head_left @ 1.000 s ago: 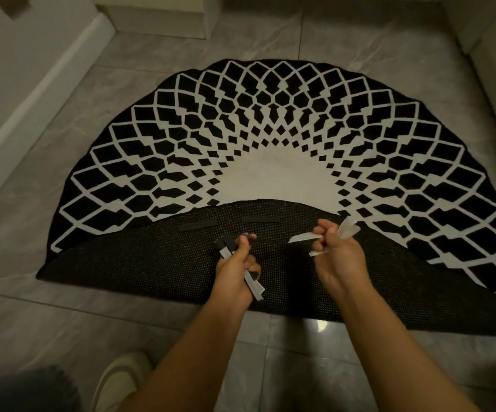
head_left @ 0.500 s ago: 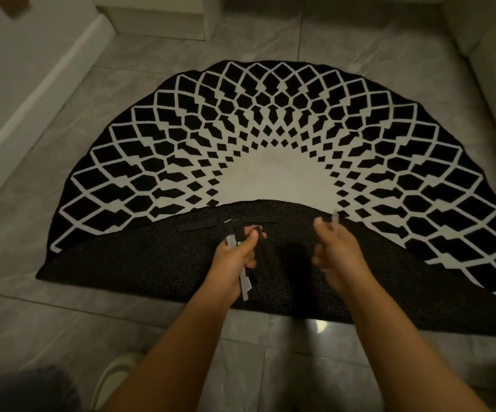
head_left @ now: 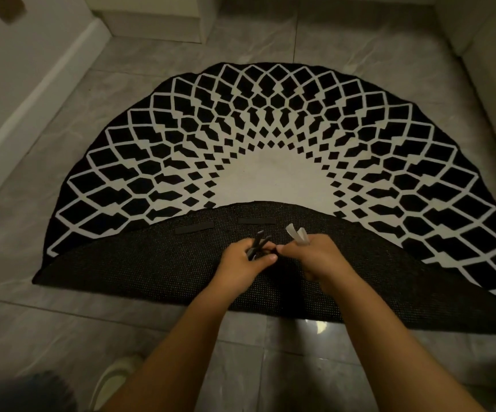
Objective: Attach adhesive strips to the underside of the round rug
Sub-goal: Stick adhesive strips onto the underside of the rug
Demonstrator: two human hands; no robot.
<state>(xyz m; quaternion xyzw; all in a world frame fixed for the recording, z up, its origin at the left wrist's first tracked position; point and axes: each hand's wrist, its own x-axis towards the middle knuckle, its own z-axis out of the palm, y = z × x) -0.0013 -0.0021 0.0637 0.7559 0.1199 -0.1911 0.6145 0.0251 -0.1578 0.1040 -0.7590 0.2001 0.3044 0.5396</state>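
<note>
The round black-and-white rug (head_left: pixel 270 129) lies on the tile floor with its near half folded over, showing the dark mesh underside (head_left: pixel 139 269). Two black adhesive strips are stuck on the underside near the fold: one at the left (head_left: pixel 193 227) and one at the middle (head_left: pixel 257 220). My left hand (head_left: pixel 245 263) grips a bundle of black strips (head_left: pixel 257 243). My right hand (head_left: pixel 315 257) holds white peeled backing papers (head_left: pixel 297 234) and its fingertips meet the left hand's strips. Both hands hover over the underside.
A white baseboard (head_left: pixel 32 93) runs along the left wall. Pale furniture stands at the back (head_left: pixel 157 19) and at the right (head_left: pixel 484 40). A light slipper (head_left: pixel 113 379) and a dark trouser leg (head_left: pixel 23 394) sit at the bottom left on grey tiles.
My hands have come together over the underside. The left hand turned its strips so the black side shows, and the right hand moved left to touch them.
</note>
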